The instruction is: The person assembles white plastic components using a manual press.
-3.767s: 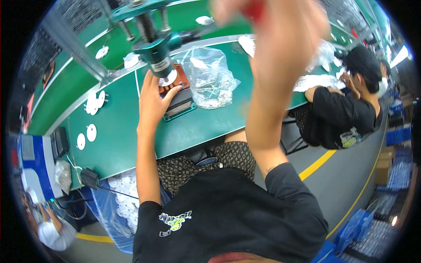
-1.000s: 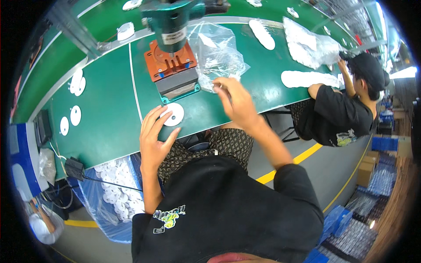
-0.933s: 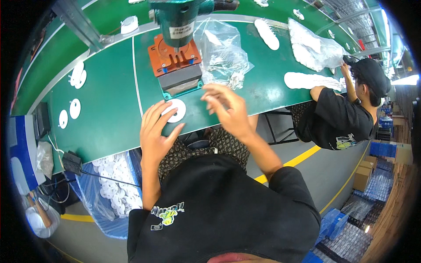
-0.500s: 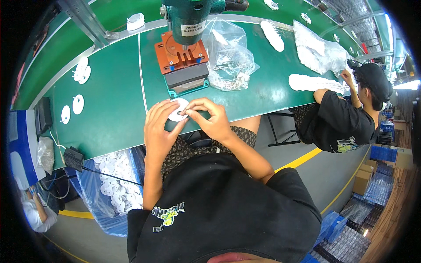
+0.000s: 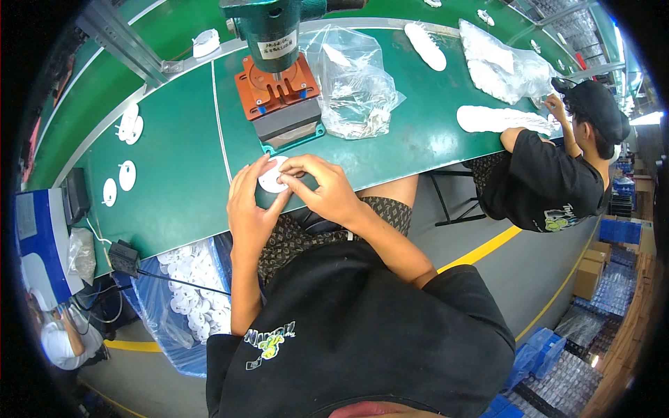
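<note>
A round white plastic disc (image 5: 271, 181) is between my hands, just over the near edge of the green bench. My left hand (image 5: 249, 200) grips its left side, the thumb below and the fingers along the upper rim. My right hand (image 5: 322, 189) has thumb and fingertips pinched together at the disc's right side, over its middle. Whether a small part sits in that pinch is hidden. Right behind the disc stands a green press (image 5: 268, 35) with an orange fixture plate (image 5: 272, 104) on a dark block.
A clear bag of small white parts (image 5: 359, 104) lies beside the press. Several white discs (image 5: 127, 175) rest at the left. Below the bench, a blue-lined bin (image 5: 191, 299) holds many discs. A co-worker (image 5: 550, 167) sits at the right, near a row of white parts (image 5: 498, 120).
The view has shifted slightly. Both hands stay together at the disc, and my right fingers now cover more of its centre and right side.
</note>
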The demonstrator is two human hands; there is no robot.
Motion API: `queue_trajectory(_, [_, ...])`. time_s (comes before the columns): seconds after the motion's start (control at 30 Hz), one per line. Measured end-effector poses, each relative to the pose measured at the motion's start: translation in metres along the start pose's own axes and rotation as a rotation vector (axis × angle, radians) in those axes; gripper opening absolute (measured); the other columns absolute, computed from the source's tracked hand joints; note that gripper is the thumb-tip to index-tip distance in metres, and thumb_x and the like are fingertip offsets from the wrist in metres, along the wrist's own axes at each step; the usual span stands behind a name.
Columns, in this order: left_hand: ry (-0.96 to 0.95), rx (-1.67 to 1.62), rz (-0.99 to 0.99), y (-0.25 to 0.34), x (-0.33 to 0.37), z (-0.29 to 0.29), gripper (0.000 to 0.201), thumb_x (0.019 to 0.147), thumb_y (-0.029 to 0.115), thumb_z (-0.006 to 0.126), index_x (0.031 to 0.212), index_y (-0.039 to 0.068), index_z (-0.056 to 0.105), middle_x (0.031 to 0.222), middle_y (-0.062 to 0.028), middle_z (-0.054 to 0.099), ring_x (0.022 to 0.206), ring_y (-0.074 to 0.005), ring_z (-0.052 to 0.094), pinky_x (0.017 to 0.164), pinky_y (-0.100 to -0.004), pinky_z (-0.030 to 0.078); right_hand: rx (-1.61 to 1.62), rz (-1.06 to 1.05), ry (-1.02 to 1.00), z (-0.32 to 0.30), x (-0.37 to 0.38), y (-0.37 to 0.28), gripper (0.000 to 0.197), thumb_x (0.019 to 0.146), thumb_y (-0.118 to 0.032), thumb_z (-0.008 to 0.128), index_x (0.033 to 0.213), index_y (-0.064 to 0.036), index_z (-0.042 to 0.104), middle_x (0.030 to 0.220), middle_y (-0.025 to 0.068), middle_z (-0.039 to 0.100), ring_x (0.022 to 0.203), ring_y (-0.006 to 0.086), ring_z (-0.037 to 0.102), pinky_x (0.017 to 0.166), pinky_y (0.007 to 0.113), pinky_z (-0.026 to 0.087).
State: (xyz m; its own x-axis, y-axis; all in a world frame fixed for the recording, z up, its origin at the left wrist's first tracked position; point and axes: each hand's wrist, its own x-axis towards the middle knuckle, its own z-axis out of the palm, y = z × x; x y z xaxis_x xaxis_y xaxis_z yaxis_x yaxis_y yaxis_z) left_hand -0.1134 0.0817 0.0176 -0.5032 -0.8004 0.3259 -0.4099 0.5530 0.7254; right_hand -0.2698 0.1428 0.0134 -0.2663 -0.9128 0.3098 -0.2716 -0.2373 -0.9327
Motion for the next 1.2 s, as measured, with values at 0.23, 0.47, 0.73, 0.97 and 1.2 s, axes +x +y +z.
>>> queue_trajectory(0.23, [-0.013,0.025,-0.022,-0.004,-0.002,0.001,0.060,0.074,0.012,0.082,0.130,0.007,0.061,0.121,-0.0133,0.067,0.117,-0.0335,0.059,0.102,-0.0436,0.045,-0.140,-0.159,0.016,0.006,0.003,0.003,0.015,0.090,-0.011,0.066,0.102,-0.0019,0.066,0.102,0.0131,0.071,0.093,0.0327,0.067,0.085,0.041,0.051])
queue_trajectory(0.47, [-0.006,-0.002,-0.044,-0.004,-0.002,0.000,0.060,0.073,0.010,0.080,0.130,0.007,0.061,0.123,-0.0131,0.067,0.119,-0.0341,0.059,0.104,-0.0439,0.045,-0.359,-0.377,-0.027,0.002,0.005,0.000,0.014,0.084,-0.009,0.068,0.097,-0.0044,0.066,0.091,0.0112,0.068,0.087,0.0297,0.065,0.081,0.040,0.050])
queue_trajectory(0.73, [-0.028,0.020,-0.006,-0.003,-0.002,-0.001,0.051,0.074,0.009,0.079,0.123,0.008,0.065,0.123,-0.0114,0.068,0.120,-0.0341,0.059,0.108,-0.0444,0.042,-0.432,-0.515,0.015,-0.004,-0.007,0.008,0.015,0.078,-0.011,0.069,0.091,-0.0057,0.065,0.093,0.0088,0.064,0.091,0.0267,0.062,0.078,0.039,0.050])
queue_trajectory(0.97, [-0.005,0.032,-0.029,-0.003,-0.002,0.001,0.051,0.074,0.009,0.079,0.123,0.008,0.065,0.124,-0.0110,0.067,0.120,-0.0330,0.059,0.106,-0.0434,0.044,-0.534,-0.452,-0.168,-0.004,0.009,0.001,0.013,0.080,-0.011,0.064,0.091,-0.0047,0.065,0.094,0.0082,0.061,0.093,0.0270,0.058,0.081,0.039,0.050])
queue_trajectory(1.2, [0.002,0.026,-0.063,-0.004,-0.004,0.002,0.056,0.074,0.011,0.079,0.127,0.008,0.063,0.125,-0.0110,0.067,0.120,-0.0324,0.059,0.104,-0.0423,0.045,-0.521,-0.383,-0.266,-0.003,0.017,0.002,0.024,0.085,-0.015,0.065,0.107,-0.0052,0.066,0.106,0.0109,0.061,0.101,0.0294,0.057,0.088,0.040,0.049])
